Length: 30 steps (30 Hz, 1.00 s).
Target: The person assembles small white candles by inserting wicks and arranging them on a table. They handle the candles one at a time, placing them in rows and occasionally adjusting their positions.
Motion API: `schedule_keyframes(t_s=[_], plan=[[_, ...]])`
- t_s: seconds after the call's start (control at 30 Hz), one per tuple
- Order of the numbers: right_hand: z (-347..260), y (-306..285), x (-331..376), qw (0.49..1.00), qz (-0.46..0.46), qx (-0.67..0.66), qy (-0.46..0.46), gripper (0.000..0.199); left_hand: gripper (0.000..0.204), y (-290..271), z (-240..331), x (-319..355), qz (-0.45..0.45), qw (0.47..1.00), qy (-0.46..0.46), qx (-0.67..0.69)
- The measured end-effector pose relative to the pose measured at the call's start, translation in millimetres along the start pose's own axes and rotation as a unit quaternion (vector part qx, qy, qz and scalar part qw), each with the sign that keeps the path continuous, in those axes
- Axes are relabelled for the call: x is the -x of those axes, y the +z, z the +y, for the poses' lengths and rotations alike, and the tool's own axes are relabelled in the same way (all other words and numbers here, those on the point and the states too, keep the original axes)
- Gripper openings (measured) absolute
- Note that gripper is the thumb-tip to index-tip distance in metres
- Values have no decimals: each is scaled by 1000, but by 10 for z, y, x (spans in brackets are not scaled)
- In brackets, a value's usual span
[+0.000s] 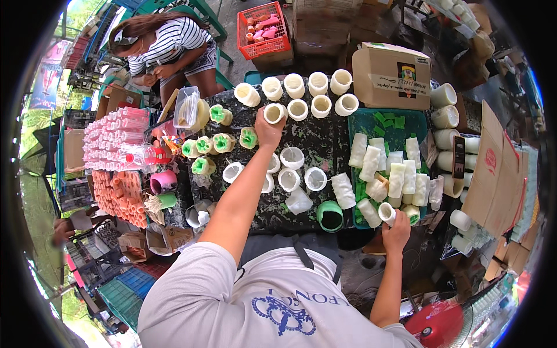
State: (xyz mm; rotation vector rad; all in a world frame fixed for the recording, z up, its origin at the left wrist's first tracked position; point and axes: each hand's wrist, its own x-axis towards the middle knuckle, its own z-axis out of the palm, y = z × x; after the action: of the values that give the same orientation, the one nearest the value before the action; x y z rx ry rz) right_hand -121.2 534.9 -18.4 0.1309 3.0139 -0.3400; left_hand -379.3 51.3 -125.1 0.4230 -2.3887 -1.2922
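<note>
Cream cup (275, 113) (round-rimmed) pinched by left grip (270, 131); right grip (397, 233) pinches white tube (387, 213).

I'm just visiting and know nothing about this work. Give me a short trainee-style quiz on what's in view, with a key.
1. True or false: the person's left hand is at a white cup on the dark table.
2. The crate beyond the table is:
a) blue
b) red
c) yellow
3. Fill in: the person's right hand touches a white cylinder at the near edge of the teal ____.

Key:
1. True
2. b
3. tray
</note>
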Motion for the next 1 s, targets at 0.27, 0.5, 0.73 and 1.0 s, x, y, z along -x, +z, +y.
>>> schedule_keyframes(t_s=[0.27,0.5,0.73,1.0], plan=[[-337,-430,-132,964,109,-237,48,56,107,-50,-89,74,-41,995,-83,47],[-1702,-537,-769,910,90,-404,-36,50,100,-1105,1382,916,-225,920,-92,308],[-3262,-556,-1087,879,17,-409,-244,70,67,-1633,1793,878,-262,919,-147,257],[-2884,-590,-1109,890,-26,-421,-174,53,46,-1693,364,-376,-88,993,20,73]])
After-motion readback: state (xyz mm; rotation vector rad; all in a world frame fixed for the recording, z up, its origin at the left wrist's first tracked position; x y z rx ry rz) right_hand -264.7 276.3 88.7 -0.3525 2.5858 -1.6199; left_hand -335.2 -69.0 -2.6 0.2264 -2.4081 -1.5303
